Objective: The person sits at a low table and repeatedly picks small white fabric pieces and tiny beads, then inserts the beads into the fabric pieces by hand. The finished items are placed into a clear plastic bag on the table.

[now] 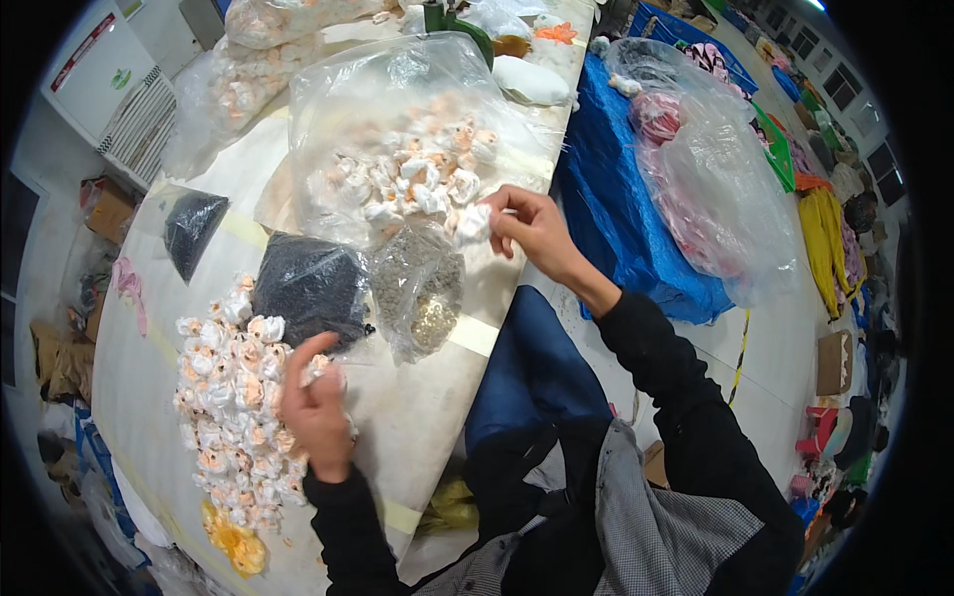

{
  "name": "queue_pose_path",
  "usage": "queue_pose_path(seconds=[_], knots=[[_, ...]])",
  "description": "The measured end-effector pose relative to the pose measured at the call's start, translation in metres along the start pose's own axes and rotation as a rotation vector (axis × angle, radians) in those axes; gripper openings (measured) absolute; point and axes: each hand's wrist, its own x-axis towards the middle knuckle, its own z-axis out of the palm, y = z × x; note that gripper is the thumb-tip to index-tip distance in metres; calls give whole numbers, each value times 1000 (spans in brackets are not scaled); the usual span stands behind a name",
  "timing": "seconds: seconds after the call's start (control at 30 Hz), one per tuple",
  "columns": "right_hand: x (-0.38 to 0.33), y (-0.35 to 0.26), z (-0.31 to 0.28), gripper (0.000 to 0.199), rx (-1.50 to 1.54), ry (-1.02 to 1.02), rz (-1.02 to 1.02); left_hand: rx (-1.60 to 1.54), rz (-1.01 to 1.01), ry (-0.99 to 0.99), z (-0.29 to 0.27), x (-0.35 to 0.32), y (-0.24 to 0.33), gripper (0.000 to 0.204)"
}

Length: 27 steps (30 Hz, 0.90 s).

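My right hand pinches a small white stuffed fabric piece over the table's right edge. Beside it lies a large clear plastic bag with its mouth toward me, holding many similar white-and-peach pieces. My left hand hovers at the right side of a heap of white-and-peach pieces. Its thumb and index finger are apart, slightly blurred, with white fabric showing behind or between them. Between the hands sit a bag of tiny black parts and a clear bag of small grey-and-gold parts.
A smaller black-filled bag and a pink strip lie left on the table. Yellow plastic is at the near end, a green tool at the far end. Right of the table stands a blue tarp-covered stack with clear bags.
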Motion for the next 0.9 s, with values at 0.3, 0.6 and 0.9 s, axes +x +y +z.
queue_pose_path(seconds=[0.3,0.6,0.9], knots=[[-101,-4,62,12,329,-32,193,-483,-212,-381,93,-29,-1,72],[-131,-8,88,26,139,139,154,-652,-221,-389,94,-43,-12,53],[-139,4,96,21,15,227,154,-599,-332,-428,97,-43,-10,42]])
